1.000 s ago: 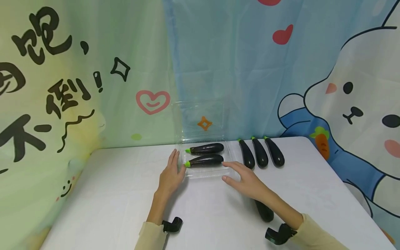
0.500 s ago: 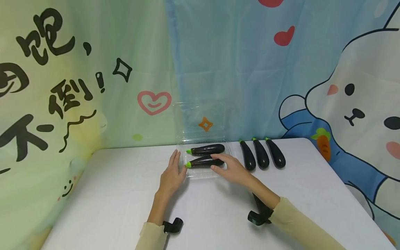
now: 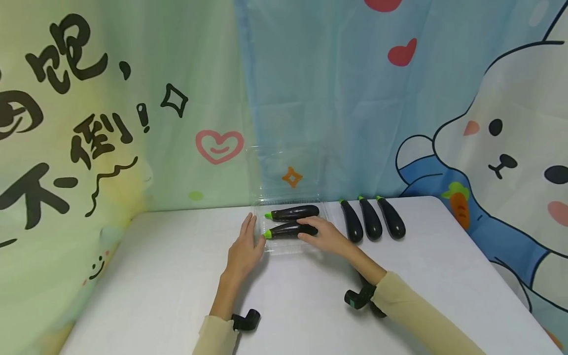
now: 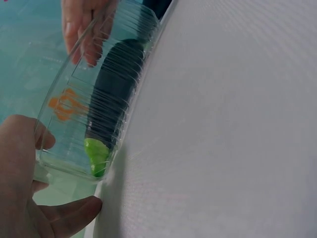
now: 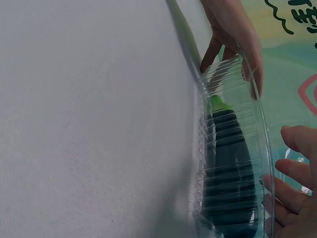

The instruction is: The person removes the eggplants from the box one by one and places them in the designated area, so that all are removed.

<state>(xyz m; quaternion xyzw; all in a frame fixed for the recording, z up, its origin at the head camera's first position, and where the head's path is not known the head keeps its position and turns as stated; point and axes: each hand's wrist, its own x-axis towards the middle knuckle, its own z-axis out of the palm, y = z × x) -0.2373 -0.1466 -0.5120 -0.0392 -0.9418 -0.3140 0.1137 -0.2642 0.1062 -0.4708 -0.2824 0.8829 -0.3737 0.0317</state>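
A clear plastic clamshell box point(image 3: 288, 250) stands near the table's back, its lid point(image 3: 284, 153) raised against the curtain. Inside, two dark eggplants with green stem ends lie side by side, a rear eggplant point(image 3: 295, 212) and a front eggplant point(image 3: 284, 230). My left hand point(image 3: 242, 250) rests along the box's left side with fingers extended; its thumb point(image 4: 74, 214) is at the near corner. My right hand point(image 3: 326, 236) reaches over the box's right side, fingers loosely bent at the thick end of the front eggplant. No clear grip shows, and the fingertips are partly hidden.
To the right of the box lie three more eggplants, a left one point(image 3: 352, 222), a middle one point(image 3: 370, 218) and a right one point(image 3: 390, 218). Another eggplant point(image 3: 377, 310) lies mostly hidden beneath my right forearm. A printed curtain point(image 3: 284, 74) hangs behind the white table point(image 3: 168, 281).
My right hand has moved left from the box's right edge to over the front eggplant, slowing in the last half second. My left hand has stayed at the box's left side.
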